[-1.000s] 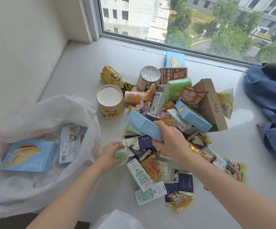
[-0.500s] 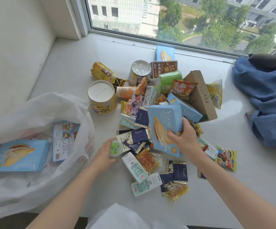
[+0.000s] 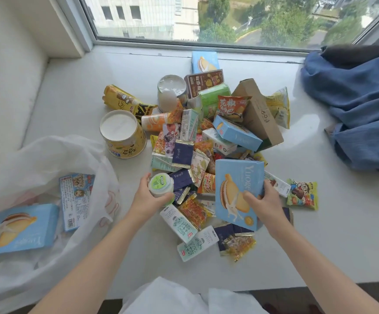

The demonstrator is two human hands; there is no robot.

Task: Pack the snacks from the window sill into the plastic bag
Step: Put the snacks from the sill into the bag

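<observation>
Gripping a blue box (image 3: 238, 191), right hand (image 3: 266, 203) fingers curled on it; left hand (image 3: 146, 200) fingers wrapped a green-lidded jar (image 3: 160, 185).

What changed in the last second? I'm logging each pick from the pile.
The right hand took hold of a blue box lying in the pile, lifted it and turned it face up, bringing it nearer the person. The left hand kept its grip on the small green-lidded jar at the same spot. The plastic bag, with a blue box and a card inside, stayed put.
</observation>
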